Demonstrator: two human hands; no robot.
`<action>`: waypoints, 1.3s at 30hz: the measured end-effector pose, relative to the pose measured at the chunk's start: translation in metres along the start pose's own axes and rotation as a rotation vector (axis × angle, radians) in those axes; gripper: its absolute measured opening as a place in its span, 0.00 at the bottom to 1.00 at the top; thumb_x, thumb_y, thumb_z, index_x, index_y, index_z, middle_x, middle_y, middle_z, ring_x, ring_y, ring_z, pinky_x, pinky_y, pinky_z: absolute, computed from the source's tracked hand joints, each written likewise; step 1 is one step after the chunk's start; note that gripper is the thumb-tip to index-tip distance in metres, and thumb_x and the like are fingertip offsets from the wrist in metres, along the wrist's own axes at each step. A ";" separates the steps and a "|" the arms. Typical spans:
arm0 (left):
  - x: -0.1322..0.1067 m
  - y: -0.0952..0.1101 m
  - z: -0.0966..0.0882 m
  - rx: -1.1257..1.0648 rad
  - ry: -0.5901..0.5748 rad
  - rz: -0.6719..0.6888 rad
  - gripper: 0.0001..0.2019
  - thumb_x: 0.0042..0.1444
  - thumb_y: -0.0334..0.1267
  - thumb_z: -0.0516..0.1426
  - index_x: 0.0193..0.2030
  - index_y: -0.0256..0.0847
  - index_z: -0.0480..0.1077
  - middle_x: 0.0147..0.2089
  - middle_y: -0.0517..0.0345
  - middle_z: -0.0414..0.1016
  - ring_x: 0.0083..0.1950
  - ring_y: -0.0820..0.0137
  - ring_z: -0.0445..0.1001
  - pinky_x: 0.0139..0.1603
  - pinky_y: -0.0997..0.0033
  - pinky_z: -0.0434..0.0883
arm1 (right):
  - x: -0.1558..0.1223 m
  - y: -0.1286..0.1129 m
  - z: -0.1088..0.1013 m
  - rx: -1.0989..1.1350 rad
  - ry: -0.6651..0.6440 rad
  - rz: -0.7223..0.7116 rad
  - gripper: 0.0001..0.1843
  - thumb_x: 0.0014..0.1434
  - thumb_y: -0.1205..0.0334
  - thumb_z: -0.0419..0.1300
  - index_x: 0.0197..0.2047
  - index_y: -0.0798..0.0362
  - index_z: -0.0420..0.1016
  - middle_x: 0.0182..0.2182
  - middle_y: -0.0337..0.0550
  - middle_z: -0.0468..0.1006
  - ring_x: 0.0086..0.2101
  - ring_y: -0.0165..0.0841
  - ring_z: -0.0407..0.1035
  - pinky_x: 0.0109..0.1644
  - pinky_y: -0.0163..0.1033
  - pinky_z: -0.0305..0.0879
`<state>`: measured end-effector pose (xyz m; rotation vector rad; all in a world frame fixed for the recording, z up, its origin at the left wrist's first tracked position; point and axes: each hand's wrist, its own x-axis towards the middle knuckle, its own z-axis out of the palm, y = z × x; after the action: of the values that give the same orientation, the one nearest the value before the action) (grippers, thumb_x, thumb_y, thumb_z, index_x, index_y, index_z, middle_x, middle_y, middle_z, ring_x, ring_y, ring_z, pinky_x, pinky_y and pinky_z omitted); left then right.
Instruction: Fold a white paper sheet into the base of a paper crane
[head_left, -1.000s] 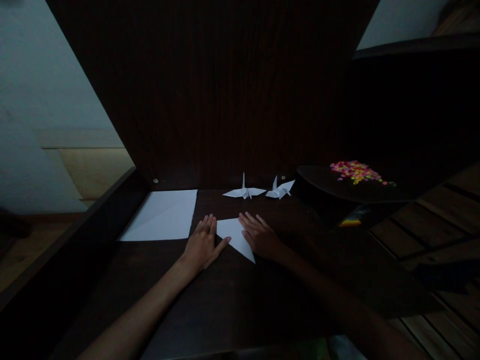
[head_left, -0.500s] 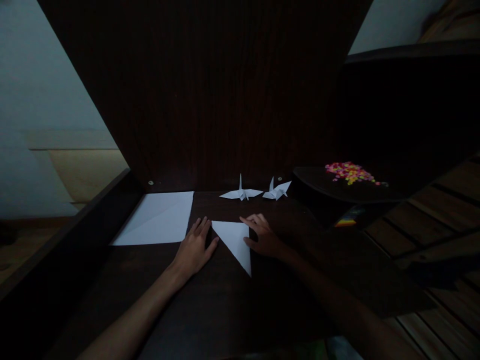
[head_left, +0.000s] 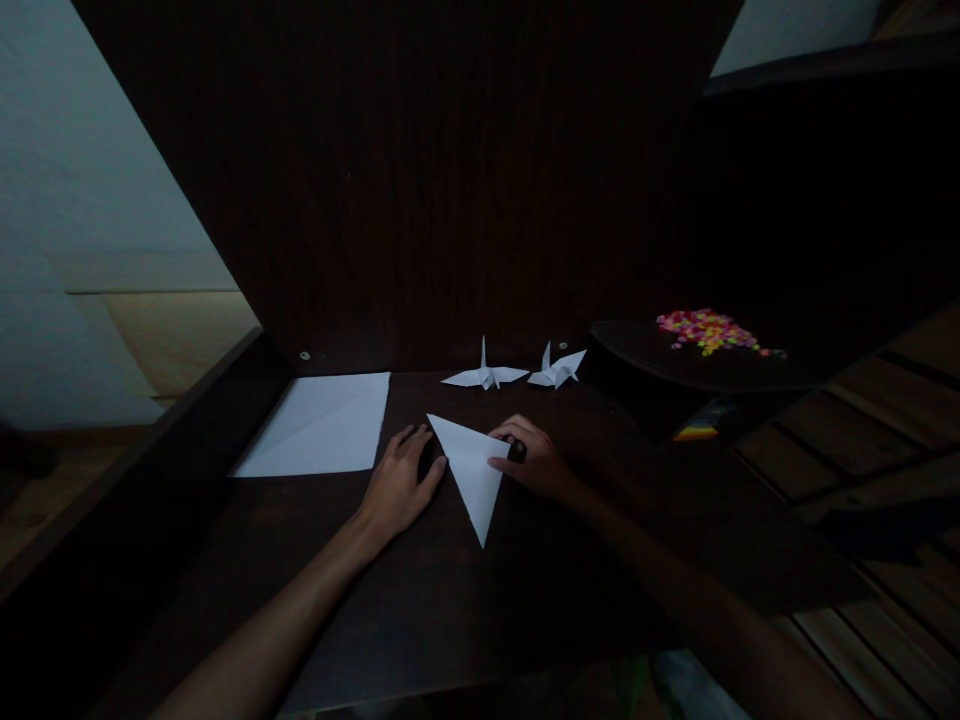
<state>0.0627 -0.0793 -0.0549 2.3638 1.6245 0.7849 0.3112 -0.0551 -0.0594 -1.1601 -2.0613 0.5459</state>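
A white paper folded into a triangle [head_left: 471, 472] lies at the middle of the dark wooden surface, one point towards me. My right hand [head_left: 534, 458] pinches its right corner between the thumb and the fingers. To the left of the triangle, my left hand [head_left: 405, 475] rests on the wood with fingers spread, its thumb tip close to the paper's long edge. Further left lies a flat white sheet [head_left: 319, 425] with a faint diagonal crease. Two white paper cranes, a left one [head_left: 486, 377] and a right one [head_left: 556, 372], stand behind the triangle.
A heap of small pink, red and yellow pieces [head_left: 709, 332] lies on a dark curved shelf [head_left: 637, 358] at the right. Upright dark boards bound the back and left of the work surface [head_left: 390, 620]. Slatted wood [head_left: 892, 520] shows at the far right.
The folded triangle has turned clockwise, its right corner now pinched by my right hand. My left hand stays beside it, fingers a little more bent. The view has tilted down slightly.
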 end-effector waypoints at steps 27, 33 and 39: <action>-0.010 0.036 -0.014 -0.566 0.078 0.118 0.24 0.48 0.41 0.67 0.52 0.43 0.68 0.60 0.47 0.64 0.62 0.55 0.65 0.62 0.50 0.63 | -0.003 -0.033 -0.002 0.726 0.396 0.160 0.11 0.48 0.56 0.70 0.25 0.52 0.73 0.38 0.45 0.79 0.41 0.37 0.73 0.44 0.43 0.69; -0.013 0.032 -0.013 -0.548 0.052 0.055 0.42 0.41 0.44 0.70 0.62 0.43 0.57 0.61 0.45 0.65 0.61 0.54 0.66 0.60 0.51 0.65 | -0.003 -0.035 0.000 0.720 0.447 0.214 0.12 0.46 0.55 0.70 0.26 0.51 0.74 0.29 0.41 0.76 0.32 0.34 0.71 0.35 0.39 0.67; -0.011 0.029 -0.020 -0.490 0.018 0.084 0.49 0.39 0.45 0.71 0.67 0.44 0.53 0.62 0.45 0.63 0.62 0.52 0.65 0.62 0.48 0.63 | -0.007 -0.025 -0.002 0.827 0.373 0.217 0.10 0.48 0.55 0.68 0.31 0.50 0.76 0.32 0.42 0.78 0.34 0.36 0.71 0.37 0.40 0.66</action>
<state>0.0737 -0.1037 -0.0291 2.0820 1.1711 1.0773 0.3003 -0.0738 -0.0444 -0.8806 -1.1921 1.0646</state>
